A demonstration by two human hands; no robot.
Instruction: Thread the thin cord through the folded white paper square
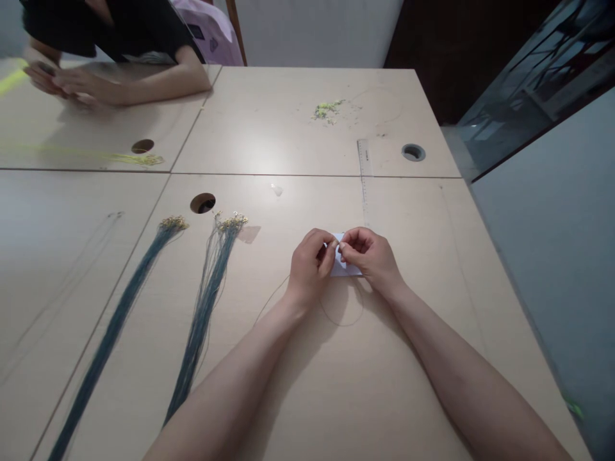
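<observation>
Both of my hands meet over a small white card [346, 269] on the table. My left hand [311, 261] pinches thumb against forefinger, and my right hand [369, 253] does the same, its fingertips nearly touching the left ones. A thin cord [342, 324] loops below the hands, and another length of it shows beside my left wrist, so the cord appears to run into the pinch. Any small piece between the fingertips is too tiny to make out. To the left lie two bundles of dark teal cords, the nearer bundle [207, 301] and the farther bundle [125, 306], with gold-coloured metal ends.
A clear ruler [364, 182] lies beyond my hands. Yellow-green scraps [328, 110] are heaped farther back. Cable holes [202, 203] open through the tabletop. Across the table a person's hands [79, 83] work near yellow cords [139, 159].
</observation>
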